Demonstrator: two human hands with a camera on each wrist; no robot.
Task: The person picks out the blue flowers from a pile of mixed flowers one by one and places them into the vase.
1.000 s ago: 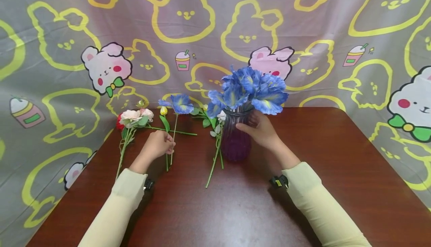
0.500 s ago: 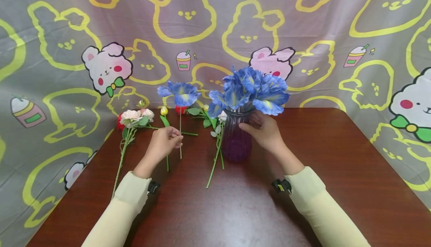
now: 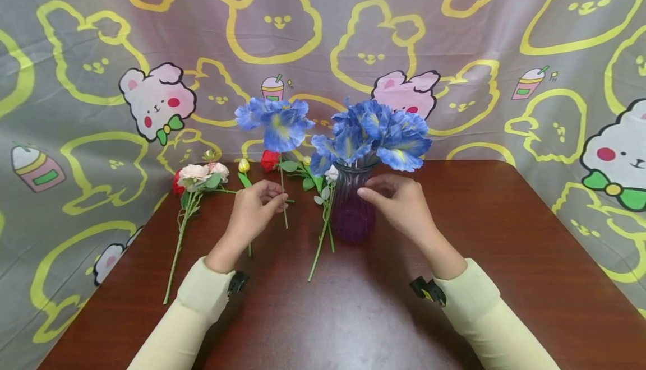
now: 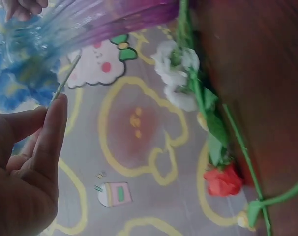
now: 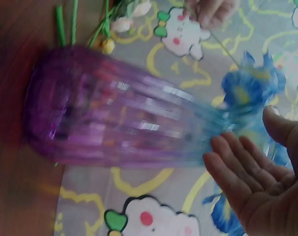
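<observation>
My left hand pinches the thin stem of a single blue artificial iris and holds it upright above the table, left of the vase. In the left wrist view the stem sticks out past the thumb and fingertips. A ribbed glass vase, purple below and bluish at the neck, stands upright with several blue irises in it. Beside its neck is my right hand, fingers extended and thumb apart; the right wrist view shows the fingertips at the glass, contact hard to tell.
Pale pink roses lie on the brown table at the left, a red bloom partly behind them. A yellow tulip, a red rose and a white flower lie closer to the vase. A patterned curtain hangs behind.
My left hand has raised the iris off the table and carried it right, toward the vase. The right hand stays by the vase neck, its forearm shifted slightly.
</observation>
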